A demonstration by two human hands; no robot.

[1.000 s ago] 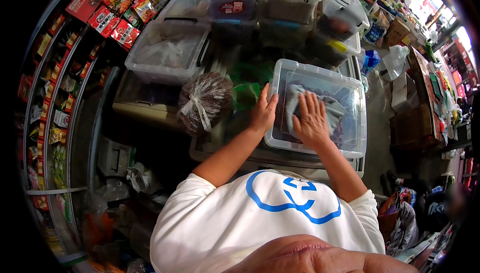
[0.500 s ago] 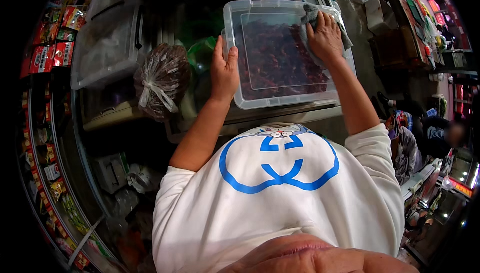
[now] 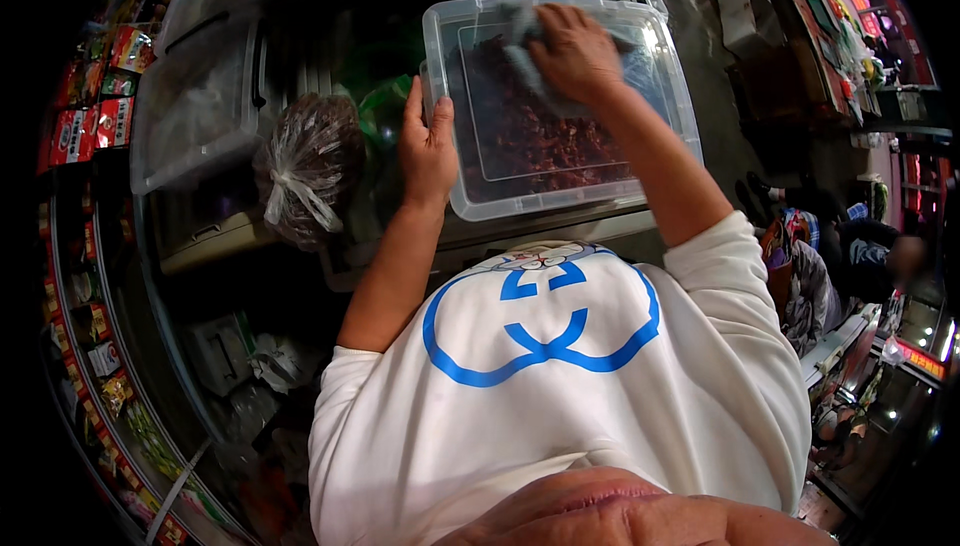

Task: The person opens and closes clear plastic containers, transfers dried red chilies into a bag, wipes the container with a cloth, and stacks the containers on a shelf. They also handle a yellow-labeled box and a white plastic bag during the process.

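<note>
A clear plastic storage box (image 3: 555,204) with a translucent lid lies in front of me. Dark red, dried-looking pieces (image 3: 565,151) show through it; their exact kind is unclear. My left hand (image 3: 428,156) holds the box at its left edge, thumb near the rim and fingers along the side. On top of the lid, my right hand (image 3: 578,54) presses a grey-green cloth (image 3: 522,58) flat, toward the far middle. The cloth is partly hidden under the palm and blurred by motion.
Left of the box stands a tied clear bag (image 3: 310,171) of dark brown contents, with another clear bin (image 3: 195,106) beyond it. Shelves of red packets (image 3: 75,136) line the far left. At right are a table piled with goods (image 3: 800,36) and a person (image 3: 865,256).
My right hand has slid the cloth leftward across the lid, from its right side to the far middle. The left hand stays at the box's left edge.
</note>
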